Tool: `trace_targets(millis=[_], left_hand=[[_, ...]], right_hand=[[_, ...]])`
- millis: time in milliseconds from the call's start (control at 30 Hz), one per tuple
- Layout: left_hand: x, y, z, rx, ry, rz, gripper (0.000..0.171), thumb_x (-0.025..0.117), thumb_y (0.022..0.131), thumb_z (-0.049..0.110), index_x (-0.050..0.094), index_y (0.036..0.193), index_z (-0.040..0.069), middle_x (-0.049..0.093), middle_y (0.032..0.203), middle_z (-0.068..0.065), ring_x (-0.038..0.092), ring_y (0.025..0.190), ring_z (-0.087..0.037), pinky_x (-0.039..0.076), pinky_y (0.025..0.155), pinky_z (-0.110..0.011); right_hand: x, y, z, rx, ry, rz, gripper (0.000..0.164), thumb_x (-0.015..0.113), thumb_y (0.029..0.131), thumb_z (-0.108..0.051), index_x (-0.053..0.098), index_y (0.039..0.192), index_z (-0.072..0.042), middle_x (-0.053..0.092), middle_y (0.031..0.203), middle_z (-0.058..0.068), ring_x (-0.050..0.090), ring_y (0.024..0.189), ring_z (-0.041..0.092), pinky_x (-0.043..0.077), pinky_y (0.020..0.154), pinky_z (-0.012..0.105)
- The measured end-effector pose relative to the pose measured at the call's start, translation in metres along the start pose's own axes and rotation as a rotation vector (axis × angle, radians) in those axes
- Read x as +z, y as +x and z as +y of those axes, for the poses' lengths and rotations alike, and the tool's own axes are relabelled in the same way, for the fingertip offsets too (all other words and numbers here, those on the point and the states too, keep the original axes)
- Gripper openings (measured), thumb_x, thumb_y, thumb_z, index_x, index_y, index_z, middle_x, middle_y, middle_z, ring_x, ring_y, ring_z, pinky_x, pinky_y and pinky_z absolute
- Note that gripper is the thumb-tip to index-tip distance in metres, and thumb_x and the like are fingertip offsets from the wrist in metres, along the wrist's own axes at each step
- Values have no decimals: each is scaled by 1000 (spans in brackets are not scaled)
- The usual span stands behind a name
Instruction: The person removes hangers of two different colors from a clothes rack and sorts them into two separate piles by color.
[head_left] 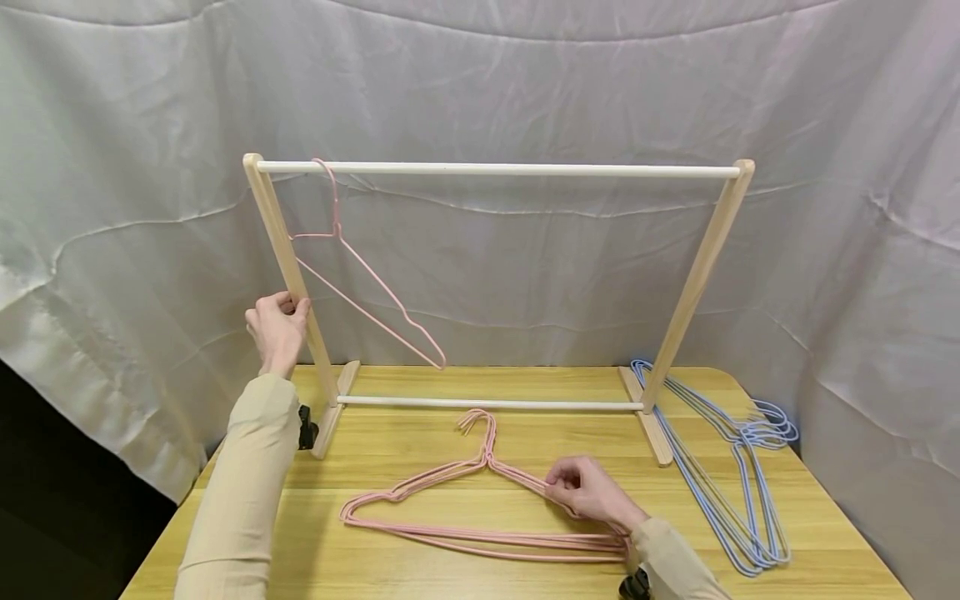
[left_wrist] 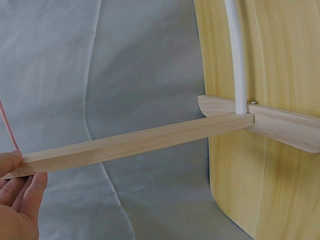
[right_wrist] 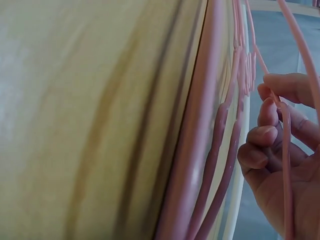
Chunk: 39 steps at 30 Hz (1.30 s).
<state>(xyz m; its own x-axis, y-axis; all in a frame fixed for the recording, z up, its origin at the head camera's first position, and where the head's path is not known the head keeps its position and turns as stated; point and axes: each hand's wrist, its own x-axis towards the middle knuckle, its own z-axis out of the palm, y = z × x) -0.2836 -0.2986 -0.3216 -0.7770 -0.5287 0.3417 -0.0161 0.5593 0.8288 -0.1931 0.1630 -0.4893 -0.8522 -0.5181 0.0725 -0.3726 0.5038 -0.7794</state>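
A white-railed wooden clothes rack (head_left: 495, 170) stands on the table. My left hand (head_left: 277, 329) grips its left post (head_left: 279, 225) about midway up; in the left wrist view, thumb and fingers close on opposite sides of the wood. One pink hanger (head_left: 337, 223) hangs from the top rail near that post. Several pink hangers (head_left: 488, 450) lie stacked in front of the rack, hooks pointing away. With thumb and fingertips, my right hand (head_left: 592, 492) pinches the right shoulder of a pink hanger (right_wrist: 286, 150), apart from the other wires in the right wrist view.
Several blue hangers (head_left: 750, 435) lie on the table at the right, partly behind the rack's right foot (head_left: 647, 417). A lower white bar (head_left: 487, 404) joins the two sides. Grey curtain (head_left: 480, 92) surrounds the table (head_left: 420, 575) at the back and sides.
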Motion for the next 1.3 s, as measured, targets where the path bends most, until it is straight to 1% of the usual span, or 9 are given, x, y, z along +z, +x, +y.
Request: trace_targets(millis=[233, 400, 533, 700, 833, 967, 1067, 1200, 1300], left_hand=[[0, 0, 0, 18, 7, 11, 26, 62, 99, 20, 73, 104, -3, 72, 111, -26, 49, 120, -41, 36, 105, -51], [0, 0, 0, 15, 7, 10, 26, 62, 99, 20, 73, 106, -2, 72, 112, -26, 49, 120, -41, 37, 105, -51], [0, 0, 0, 13, 11, 9, 27, 62, 99, 21, 73, 108, -2, 72, 113, -26, 50, 121, -41, 38, 105, -51], [0, 0, 0, 14, 15, 12, 28, 61, 99, 21, 73, 109, -2, 72, 113, -26, 52, 119, -41, 40, 104, -50], [-1, 0, 0, 11, 13, 8, 27, 62, 99, 21, 73, 108, -2, 72, 113, -26, 51, 120, -41, 38, 105, -50], [-1, 0, 0, 17, 11, 16, 26, 63, 99, 21, 74, 107, -2, 73, 112, -25, 53, 117, -40, 39, 104, -49], [-1, 0, 0, 21, 14, 23, 26, 62, 99, 21, 74, 107, -2, 73, 111, -25, 56, 114, -40, 41, 102, -48], [-1, 1, 0, 18, 14, 18, 27, 62, 99, 21, 74, 109, -2, 73, 114, -25, 55, 116, -41, 41, 104, -48], [-1, 1, -1, 15, 16, 13, 28, 62, 99, 21, 73, 110, -2, 73, 116, -24, 55, 118, -41, 40, 105, -49]], right_hand=[[1, -1, 3, -5, -20, 4, 5, 70, 89, -8, 73, 86, -6, 61, 69, -4, 47, 59, -4, 40, 54, 16], [2, 0, 4, 13, -11, -11, 5, 71, 89, -8, 72, 85, -6, 62, 69, -4, 48, 59, -4, 41, 53, 15], [2, -1, 5, 6, -8, -8, 3, 71, 89, -6, 72, 86, -5, 62, 69, -3, 48, 59, -4, 41, 52, 15], [0, -2, 2, 19, 26, -13, 5, 68, 91, -7, 71, 89, -4, 61, 69, -1, 48, 56, -3, 41, 51, 16], [-5, 0, -4, 16, 31, -7, 8, 67, 93, -10, 71, 95, -2, 60, 72, 1, 47, 61, -1, 42, 56, 18], [-14, 9, -14, -67, -27, 21, 11, 67, 92, -6, 70, 98, 3, 64, 78, 4, 50, 67, -1, 45, 60, 19], [-24, 20, -26, -145, -102, 61, 11, 68, 90, -4, 71, 98, 2, 68, 82, 6, 55, 72, 0, 49, 63, 20], [-42, 38, -54, -181, -159, 98, 13, 69, 90, -5, 72, 102, -1, 72, 88, 7, 62, 78, 7, 53, 68, 23], [-54, 52, -80, -197, -179, 123, 17, 68, 91, -7, 71, 107, -1, 73, 94, 10, 66, 84, 14, 55, 72, 26]])
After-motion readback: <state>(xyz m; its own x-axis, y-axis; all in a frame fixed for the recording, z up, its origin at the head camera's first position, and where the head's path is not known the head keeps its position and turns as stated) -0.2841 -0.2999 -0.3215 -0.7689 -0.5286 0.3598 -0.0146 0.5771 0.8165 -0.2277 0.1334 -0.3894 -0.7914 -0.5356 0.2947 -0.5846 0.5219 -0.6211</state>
